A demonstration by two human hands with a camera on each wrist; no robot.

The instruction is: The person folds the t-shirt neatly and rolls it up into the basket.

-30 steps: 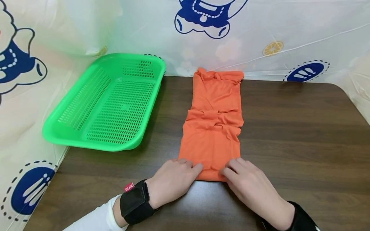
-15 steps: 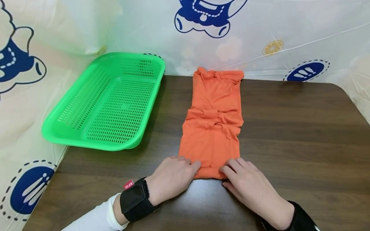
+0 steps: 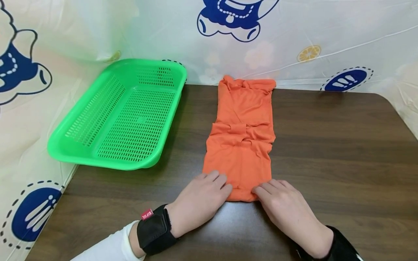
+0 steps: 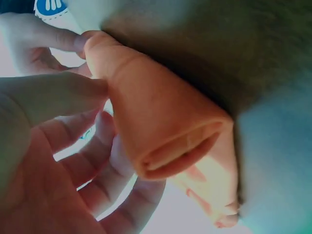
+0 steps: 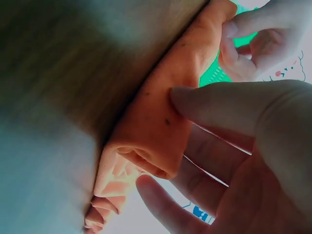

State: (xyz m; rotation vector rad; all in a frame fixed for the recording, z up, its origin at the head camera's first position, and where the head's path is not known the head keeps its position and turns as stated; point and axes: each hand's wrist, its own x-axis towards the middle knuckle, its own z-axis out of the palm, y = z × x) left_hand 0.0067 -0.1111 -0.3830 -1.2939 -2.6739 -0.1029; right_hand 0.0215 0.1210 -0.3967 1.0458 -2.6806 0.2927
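Observation:
An orange cloth garment (image 3: 243, 159), folded into a long strip, lies lengthwise on the table. Its near end is rolled over into a small flattened roll (image 4: 161, 107), whose hollow end shows in both wrist views. My left hand (image 3: 204, 197) grips the roll's left side, thumb on the near face and fingers over the far side. At the right side my right hand (image 3: 287, 206) pinches the same roll. In the right wrist view its thumb (image 5: 219, 105) presses the cloth, with the fingers behind. The middle of the roll shows between the hands.
A green plastic basket (image 3: 153, 159) with slotted walls stands on the left of the brown wooden table (image 3: 343, 156). A printed plastic sheet (image 3: 287, 32) hangs behind and to the left. The garment's far end reaches the table's back edge.
The garment's near edge has shifted slightly away from me. My left fingers have moved a little forward and right on the cloth; the right thumb, visible earlier, is now hidden in the head view.

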